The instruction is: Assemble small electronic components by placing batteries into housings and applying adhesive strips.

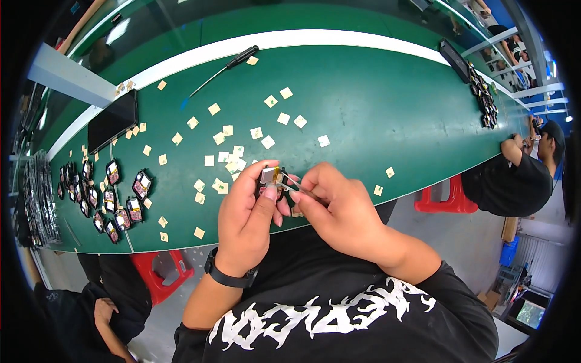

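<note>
My left hand [247, 221] is closed around a small black-cased electronic device [264, 188], its thumb lying across the front. A silver-grey block [267, 175] with yellow tape shows at the top of the device. Metal tweezers [292, 180] are pinched in my right hand [340, 209]. Their tips reach the device's upper part beside the yellow tape; whether they grip anything there is too small to tell. The thumb and fingers hide much of the device.
Cream square pieces [256, 133] lie scattered over the green table [375, 109]. Similar black devices [121, 218] cluster at left, near a black tablet-like slab [115, 123]. A screwdriver [242, 56] lies at the back. More dark parts [482, 97] sit far right, where a person [514, 169] sits.
</note>
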A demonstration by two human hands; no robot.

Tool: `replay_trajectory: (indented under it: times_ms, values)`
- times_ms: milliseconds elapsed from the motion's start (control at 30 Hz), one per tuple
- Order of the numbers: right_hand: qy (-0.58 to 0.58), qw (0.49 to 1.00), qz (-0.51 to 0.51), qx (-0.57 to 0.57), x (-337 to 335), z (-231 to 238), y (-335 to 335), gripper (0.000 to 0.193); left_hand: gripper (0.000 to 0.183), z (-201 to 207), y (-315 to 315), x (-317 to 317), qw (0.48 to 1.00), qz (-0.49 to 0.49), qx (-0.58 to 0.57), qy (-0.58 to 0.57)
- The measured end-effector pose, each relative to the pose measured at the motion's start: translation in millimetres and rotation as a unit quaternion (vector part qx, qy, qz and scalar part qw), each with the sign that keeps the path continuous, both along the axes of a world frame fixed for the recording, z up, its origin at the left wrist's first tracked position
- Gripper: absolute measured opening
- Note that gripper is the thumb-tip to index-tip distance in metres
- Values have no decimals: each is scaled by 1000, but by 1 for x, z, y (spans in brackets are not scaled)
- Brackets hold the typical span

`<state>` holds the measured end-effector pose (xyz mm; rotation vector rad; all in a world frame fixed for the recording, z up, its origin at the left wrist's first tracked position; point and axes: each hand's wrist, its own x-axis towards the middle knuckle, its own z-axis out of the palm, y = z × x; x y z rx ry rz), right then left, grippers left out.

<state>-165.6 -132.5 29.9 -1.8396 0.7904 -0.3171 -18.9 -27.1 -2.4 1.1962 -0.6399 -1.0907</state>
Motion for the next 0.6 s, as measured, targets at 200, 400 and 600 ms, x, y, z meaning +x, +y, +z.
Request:
replay_trajectory:
  times_ms: [200,400,600]
  values:
    - [-54,994,-63,76,-6,-17,-1,21,39,3,1,2,999,-9,27,39]
    - [-115,991,7,66,13,0,-25,31,38,5,-1,-7,998,10,48,-26]
    - [-59,996,59,-21,8,0,-35,13,40,-8,1,-8,994,14,19,-103]
